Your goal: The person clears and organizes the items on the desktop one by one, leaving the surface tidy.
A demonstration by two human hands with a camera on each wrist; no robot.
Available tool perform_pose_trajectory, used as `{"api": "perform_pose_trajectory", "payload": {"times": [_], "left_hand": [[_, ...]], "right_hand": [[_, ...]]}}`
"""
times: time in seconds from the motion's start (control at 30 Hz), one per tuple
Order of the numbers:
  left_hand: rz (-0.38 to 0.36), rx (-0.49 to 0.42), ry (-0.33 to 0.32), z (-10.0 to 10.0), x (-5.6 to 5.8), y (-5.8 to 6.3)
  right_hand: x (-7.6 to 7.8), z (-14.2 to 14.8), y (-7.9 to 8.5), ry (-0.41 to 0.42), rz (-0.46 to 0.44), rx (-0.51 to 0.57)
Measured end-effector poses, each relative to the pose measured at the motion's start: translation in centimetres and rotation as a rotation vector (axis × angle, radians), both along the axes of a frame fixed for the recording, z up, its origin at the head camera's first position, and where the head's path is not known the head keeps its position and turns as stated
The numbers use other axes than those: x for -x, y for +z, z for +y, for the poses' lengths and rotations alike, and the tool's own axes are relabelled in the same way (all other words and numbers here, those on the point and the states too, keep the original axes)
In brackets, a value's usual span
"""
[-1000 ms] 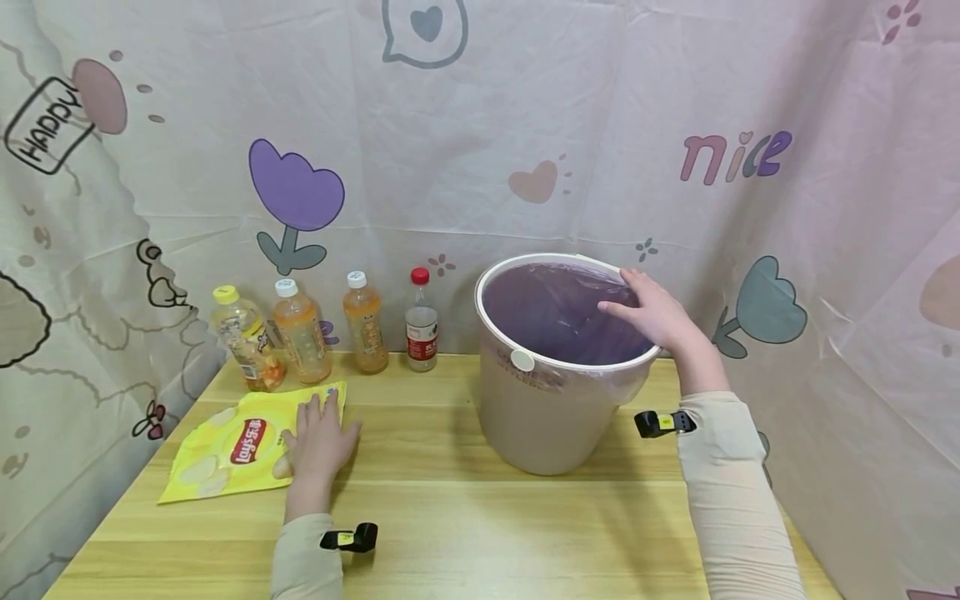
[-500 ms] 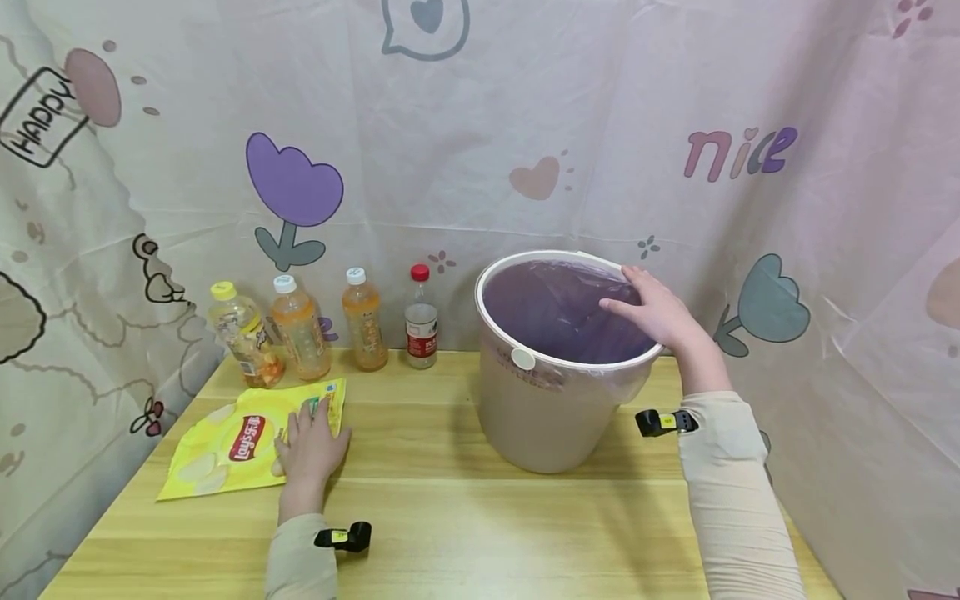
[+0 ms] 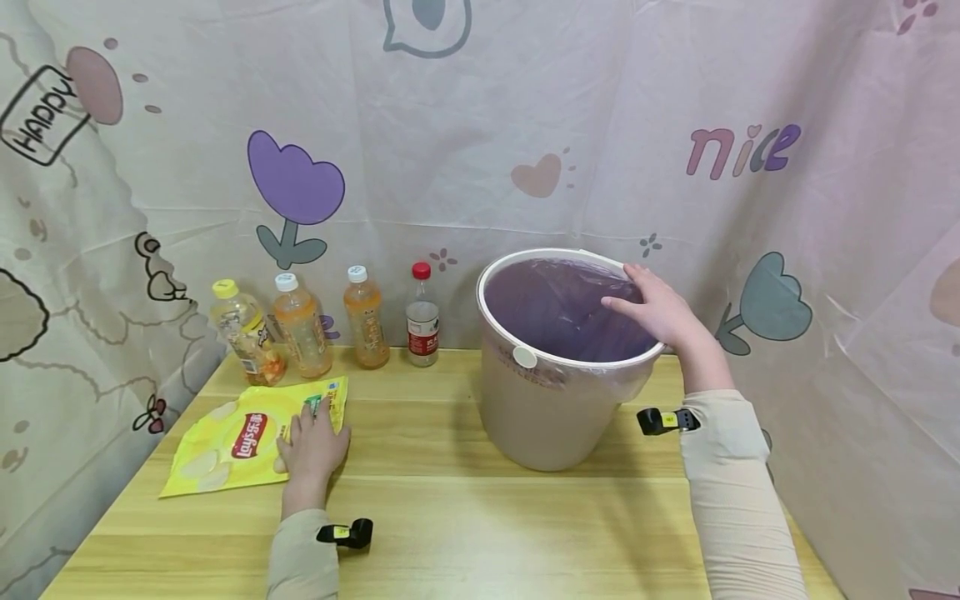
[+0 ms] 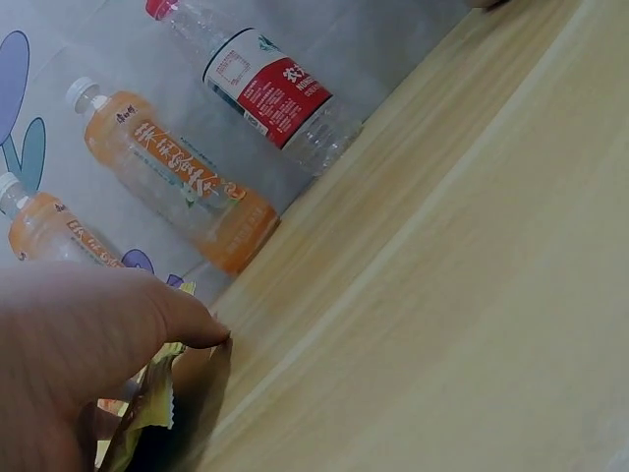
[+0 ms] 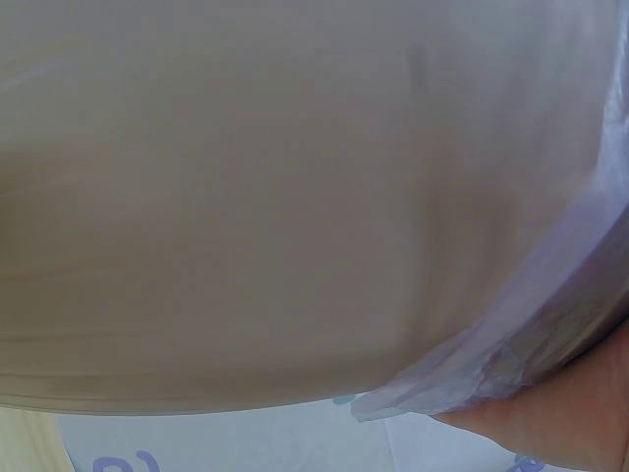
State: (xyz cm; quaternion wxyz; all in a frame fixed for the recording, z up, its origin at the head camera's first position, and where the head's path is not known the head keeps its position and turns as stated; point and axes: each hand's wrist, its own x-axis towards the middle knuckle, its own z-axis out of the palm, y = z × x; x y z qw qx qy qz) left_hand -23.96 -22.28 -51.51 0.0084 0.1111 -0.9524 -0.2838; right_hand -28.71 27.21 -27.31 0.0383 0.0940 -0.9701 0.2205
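Note:
On the left, a yellow Lay's chip bag (image 3: 225, 442) lies flat on the wooden table. My left hand (image 3: 315, 454) rests on its right end, fingers spread over the bag. In the left wrist view the left thumb (image 4: 197, 324) reaches to the tabletop beside the bag's crimped edge (image 4: 152, 408); the other fingers are mostly hidden. An upright trash bin (image 3: 547, 417) with a thin plastic liner (image 3: 562, 308) stands right of centre. My right hand (image 3: 660, 312) holds its right rim, thumb over the opening; some fingers are hidden. The right wrist view shows the bin wall (image 5: 246, 226) up close.
Along the back stand a yellow-capped bottle (image 3: 247, 337), two white-capped orange-labelled bottles, one left (image 3: 302, 329) and one right (image 3: 366, 325), and a red-capped bottle (image 3: 422, 325). A printed curtain (image 3: 480, 125) hangs behind the table (image 3: 450, 542).
My left hand has shifted slightly left, further onto the chip bag, and uncovered part of its green mark. The right hand stays on the bin rim. The view has tilted a little.

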Motion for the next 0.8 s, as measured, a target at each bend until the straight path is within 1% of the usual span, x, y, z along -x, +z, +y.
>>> {"api": "perform_pose_trajectory", "payload": {"times": [0.27,0.57,0.8], "left_hand": [[-0.009,-0.001,-0.005,-0.05,0.12,-0.03],[0.002,-0.003,0.003,-0.07,0.36,0.0],[-0.004,-0.004,0.002,-0.11,0.34,0.11]], "right_hand": [[-0.06,0.0,0.02,-0.003,-0.007,0.005],[0.08,0.08,0.0,0.002,0.0,0.005],[0.09,0.14,-0.12,0.003,-0.003,0.01]]}}
